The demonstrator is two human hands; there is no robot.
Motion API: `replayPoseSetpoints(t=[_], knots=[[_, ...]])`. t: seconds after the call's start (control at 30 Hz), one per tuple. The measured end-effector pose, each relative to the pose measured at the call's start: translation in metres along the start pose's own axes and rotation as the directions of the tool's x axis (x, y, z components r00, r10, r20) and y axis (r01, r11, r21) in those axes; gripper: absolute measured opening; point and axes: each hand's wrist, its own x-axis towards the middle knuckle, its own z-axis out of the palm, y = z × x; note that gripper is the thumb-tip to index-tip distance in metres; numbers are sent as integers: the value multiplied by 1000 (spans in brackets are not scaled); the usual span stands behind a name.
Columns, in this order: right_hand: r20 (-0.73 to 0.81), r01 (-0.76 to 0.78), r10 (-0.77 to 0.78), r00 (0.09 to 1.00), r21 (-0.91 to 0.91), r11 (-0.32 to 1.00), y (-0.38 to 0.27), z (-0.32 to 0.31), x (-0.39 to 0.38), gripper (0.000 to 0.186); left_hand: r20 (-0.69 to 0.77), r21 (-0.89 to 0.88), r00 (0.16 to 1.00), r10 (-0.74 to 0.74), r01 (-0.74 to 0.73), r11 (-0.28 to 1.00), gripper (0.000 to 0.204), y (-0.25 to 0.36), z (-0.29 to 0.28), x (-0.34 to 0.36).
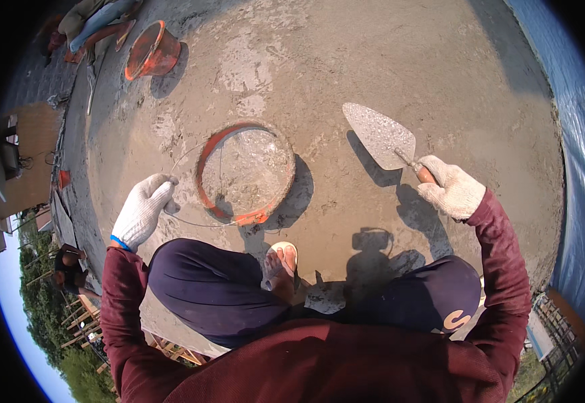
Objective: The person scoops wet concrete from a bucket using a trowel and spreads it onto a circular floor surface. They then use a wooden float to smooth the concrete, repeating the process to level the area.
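My gloved left hand (142, 208) is closed on the thin wire handle (197, 224) of an orange bucket (251, 216), left of centre. Inside the bucket is a grey, mortar-coated interior (252, 164); whether it holds much is hard to tell. In my gloved right hand (452, 188) is a pointed trowel (378, 133), gripped by its wooden handle (424, 173), its blade speckled with grey and held above the wet-looking cement surface (319, 74), to the right of the bucket. My bent knees and one sandalled foot (282, 265) are just below the bucket.
A second orange bucket (160, 55) stands at the upper left, near a crouching person (98, 27). Another person (69, 269) is at the far left beyond the slab's edge, near timber and trees. A blue sheet (574, 201) runs along the right edge.
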Motion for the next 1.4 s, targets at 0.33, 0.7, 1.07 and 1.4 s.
replayPoseSetpoints(t=[0.33, 0.7, 1.07, 1.4], knots=[[130, 650, -720, 682, -559, 515, -205, 83, 45, 36, -531, 109, 686, 498, -527, 843, 53, -37, -17, -12], [-631, 286, -437, 641, -333, 899, -33, 19, -75, 51, -87, 225, 375, 923, -895, 385, 56, 129, 51, -50], [-468, -429, 833, -294, 844, 323, 242, 398, -249, 85, 483, -37, 264, 835, -947, 320, 40, 313, 253, -32], [-856, -595, 456, 243, 240, 767, 302, 188, -149, 88, 446, 297, 654, 611, -752, 589, 60, 281, 178, -26]])
